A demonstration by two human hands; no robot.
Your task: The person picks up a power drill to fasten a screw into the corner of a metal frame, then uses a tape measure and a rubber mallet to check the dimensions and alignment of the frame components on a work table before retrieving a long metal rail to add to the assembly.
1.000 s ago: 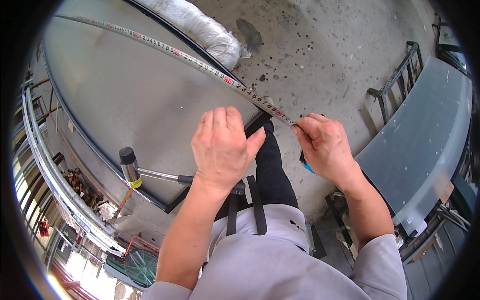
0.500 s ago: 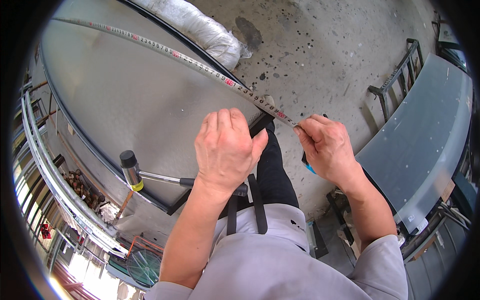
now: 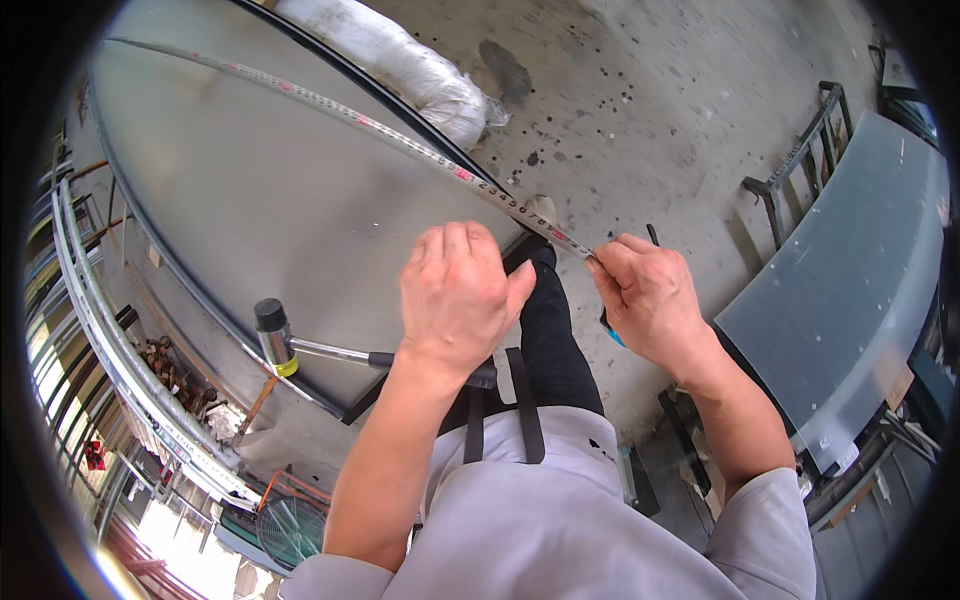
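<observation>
Between thumb and fingers my right hand (image 3: 655, 300) grips a tape measure (image 3: 510, 203) by its near end. Its blade, white with black and red marks, runs up to the far left over a large grey sheet panel (image 3: 300, 200) with dark edging. A bit of blue and black, perhaps the tape's case, shows under that hand. Above the panel's near end, my left hand (image 3: 455, 290) is closed with its knuckles up and its thumb to the right; its fingertips and anything in them are hidden. A mallet (image 3: 335, 350) with a black-and-yellow head passes under my left wrist.
On the right another grey panel (image 3: 840, 270) rests by a dark metal frame (image 3: 800, 155). A white wrapped bundle (image 3: 400, 70) lies on the stained concrete floor (image 3: 620, 130). Long metal profiles (image 3: 120, 340) fill the left side, with a fan (image 3: 290, 525) below them.
The view has shifted slightly, and the floor looks blurred. Both hands keep nearly the same pose, the right one still on the tape measure. The blade looks a little more twisted.
</observation>
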